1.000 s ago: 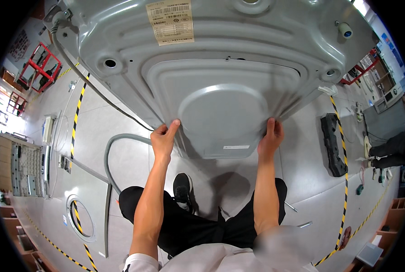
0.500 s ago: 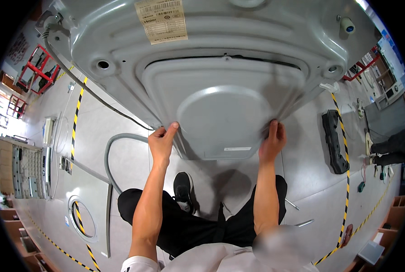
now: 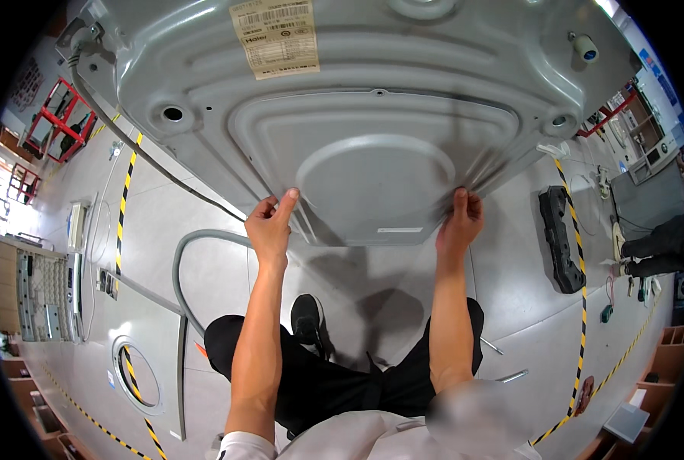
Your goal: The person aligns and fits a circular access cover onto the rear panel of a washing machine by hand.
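Observation:
A grey metal back panel [image 3: 375,188] with a round embossed ring lies against the rear of a washing machine [image 3: 418,65]. Its curved top edge sits close against the surrounding metal. My left hand [image 3: 271,222] pinches the panel's left edge, thumb on the face and fingers curled behind. On the opposite edge, my right hand [image 3: 460,218] grips the same panel, its fingers partly hidden. A paper label [image 3: 275,38] is stuck on the housing above. The power cord [image 3: 146,153] hangs down at the left, and a grey drain hose [image 3: 179,268] curves beside my left knee.
A flat front panel with a round hole [image 3: 175,360] lies on the floor at left. A black elongated part [image 3: 560,239] rests at right by striped floor tape [image 3: 579,276]. Metal tools [image 3: 513,376] lie near my right knee. Another person's legs [image 3: 652,249] show at far right.
Both hands have moved the panel upward and toward the machine. The dark gap along its top edge has closed, and its lower edge sits higher in view.

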`<move>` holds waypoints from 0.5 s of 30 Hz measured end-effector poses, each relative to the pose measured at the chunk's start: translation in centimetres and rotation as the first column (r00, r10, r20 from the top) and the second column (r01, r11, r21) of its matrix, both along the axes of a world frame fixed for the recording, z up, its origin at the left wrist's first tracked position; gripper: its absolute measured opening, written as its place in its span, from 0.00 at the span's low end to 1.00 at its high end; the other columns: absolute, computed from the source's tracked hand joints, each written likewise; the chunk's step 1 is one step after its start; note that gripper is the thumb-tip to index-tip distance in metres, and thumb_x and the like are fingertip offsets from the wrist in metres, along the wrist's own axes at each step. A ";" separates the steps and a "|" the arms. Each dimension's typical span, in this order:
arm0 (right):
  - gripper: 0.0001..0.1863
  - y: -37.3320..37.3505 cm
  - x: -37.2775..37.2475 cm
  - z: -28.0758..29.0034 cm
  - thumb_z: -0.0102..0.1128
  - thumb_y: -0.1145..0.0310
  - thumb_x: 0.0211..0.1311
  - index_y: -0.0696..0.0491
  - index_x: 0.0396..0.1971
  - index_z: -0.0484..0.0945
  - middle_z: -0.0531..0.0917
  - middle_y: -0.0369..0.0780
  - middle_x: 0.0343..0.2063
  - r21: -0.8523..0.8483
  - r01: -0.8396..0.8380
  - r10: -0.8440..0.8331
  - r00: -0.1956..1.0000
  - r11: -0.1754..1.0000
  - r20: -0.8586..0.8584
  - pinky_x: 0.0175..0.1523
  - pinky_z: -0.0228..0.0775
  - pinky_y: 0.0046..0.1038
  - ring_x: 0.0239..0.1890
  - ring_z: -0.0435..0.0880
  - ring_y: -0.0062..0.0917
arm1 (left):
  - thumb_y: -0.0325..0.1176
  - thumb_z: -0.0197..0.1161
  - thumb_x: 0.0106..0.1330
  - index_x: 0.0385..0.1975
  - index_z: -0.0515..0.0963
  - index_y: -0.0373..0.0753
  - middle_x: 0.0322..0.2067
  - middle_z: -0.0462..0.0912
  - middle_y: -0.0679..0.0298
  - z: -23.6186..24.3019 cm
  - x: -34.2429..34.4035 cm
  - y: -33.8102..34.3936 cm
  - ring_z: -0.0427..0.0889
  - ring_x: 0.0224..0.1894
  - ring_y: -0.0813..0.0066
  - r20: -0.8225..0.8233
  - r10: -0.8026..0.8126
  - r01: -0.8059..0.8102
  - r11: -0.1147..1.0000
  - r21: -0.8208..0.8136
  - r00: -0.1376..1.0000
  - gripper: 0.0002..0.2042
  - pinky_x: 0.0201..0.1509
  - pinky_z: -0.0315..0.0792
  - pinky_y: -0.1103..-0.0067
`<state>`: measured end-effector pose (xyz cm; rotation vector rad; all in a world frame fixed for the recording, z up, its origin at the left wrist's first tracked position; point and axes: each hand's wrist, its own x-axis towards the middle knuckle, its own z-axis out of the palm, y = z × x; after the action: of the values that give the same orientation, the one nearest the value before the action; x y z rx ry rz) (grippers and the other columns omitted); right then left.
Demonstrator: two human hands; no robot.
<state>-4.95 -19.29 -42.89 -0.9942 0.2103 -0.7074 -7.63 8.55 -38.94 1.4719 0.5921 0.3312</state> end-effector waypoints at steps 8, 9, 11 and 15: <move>0.07 -0.1 0.4 0.3 0.63 0.71 0.55 0.54 0.30 0.73 0.77 0.31 0.28 -0.116 0.066 -0.073 0.995 0.991 -0.061 0.39 0.63 0.16 0.31 0.72 0.13 | 0.38 0.70 0.52 0.29 0.77 0.27 0.15 0.62 0.75 -1.0 1.0 0.4 0.54 0.15 0.89 0.030 0.005 -0.007 0.997 0.076 1.000 0.17 0.15 0.47 0.86; 0.07 -0.1 0.5 0.2 0.63 0.71 0.55 0.55 0.30 0.73 0.76 0.31 0.28 -0.133 0.065 -0.073 0.996 0.989 -0.058 0.39 0.63 0.16 0.31 0.72 0.13 | 0.38 0.70 0.52 0.30 0.77 0.26 0.15 0.62 0.75 -1.0 1.1 0.4 0.54 0.15 0.89 0.030 0.006 -0.008 0.997 0.079 1.000 0.18 0.15 0.47 0.86; 0.08 -0.1 0.6 0.1 0.64 0.72 0.54 0.55 0.30 0.73 0.76 0.32 0.28 -0.144 0.072 -0.081 0.995 0.987 -0.055 0.40 0.63 0.16 0.32 0.72 0.13 | 0.38 0.70 0.52 0.31 0.77 0.25 0.15 0.62 0.75 -0.9 1.1 0.3 0.54 0.15 0.89 0.037 0.014 -0.016 0.997 0.075 0.999 0.19 0.15 0.47 0.86; 0.09 0.4 0.5 0.5 0.66 0.72 0.52 0.56 0.29 0.73 0.76 0.33 0.29 -0.155 0.110 -0.124 0.989 0.982 -0.079 0.42 0.64 0.16 0.33 0.72 0.14 | 0.39 0.70 0.53 0.33 0.76 0.23 0.16 0.63 0.75 -0.9 1.1 0.1 0.54 0.15 0.90 0.040 0.032 -0.036 0.995 0.094 0.999 0.21 0.15 0.47 0.86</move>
<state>-4.48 -18.88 -42.38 -1.1655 0.2977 -0.7962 -6.53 8.68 -39.81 1.5438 0.5775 0.4184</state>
